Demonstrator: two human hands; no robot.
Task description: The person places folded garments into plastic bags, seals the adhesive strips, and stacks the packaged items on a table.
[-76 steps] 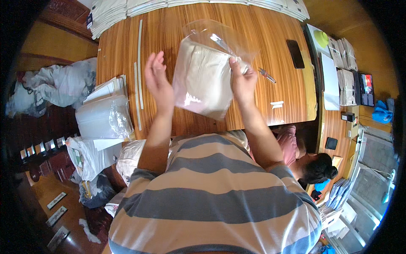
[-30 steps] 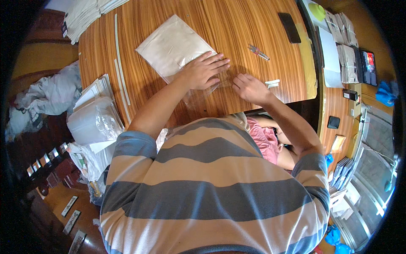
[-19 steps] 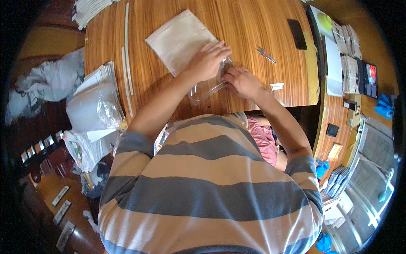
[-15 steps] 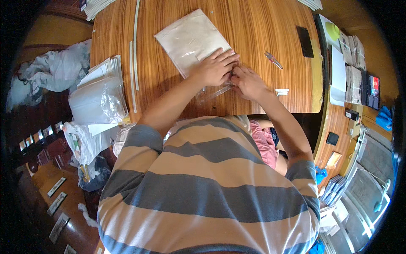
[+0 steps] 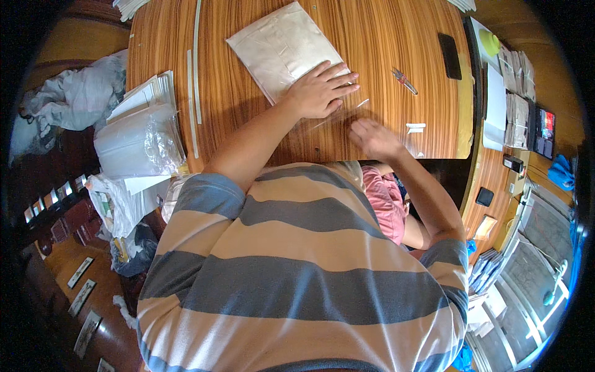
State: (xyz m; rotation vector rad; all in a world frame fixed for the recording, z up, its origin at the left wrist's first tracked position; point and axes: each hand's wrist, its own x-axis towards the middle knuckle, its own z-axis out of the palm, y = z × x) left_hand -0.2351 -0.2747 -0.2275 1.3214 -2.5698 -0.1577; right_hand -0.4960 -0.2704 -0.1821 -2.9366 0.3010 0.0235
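A flat, pale package in a clear plastic sleeve [image 5: 273, 49] lies tilted on the wood-grained table [image 5: 384, 37]. My left hand [image 5: 317, 93] is spread flat on its near right corner, fingers stretched toward the right. Clear film, blurred by motion, shows between my two hands. Just to the right and nearer to me, my right hand [image 5: 375, 139] is off the package with its fingers pinched together. Whatever sits in that pinch is too small and smeared to name. Small snips [image 5: 405, 81] lie to the right of the package.
Short white strips [image 5: 415, 128] rest near the table's front edge, and a black phone [image 5: 449, 57] at its right. Long pale strips [image 5: 193, 93] run along the left side. Stacked clear plastic sleeves [image 5: 139, 142] lie at the left edge. A side desk [image 5: 489, 204] stands right.
My right hand has pulled away from the package's corner, toward me and to the right. My left hand has stayed on the package, its fingers now more spread.
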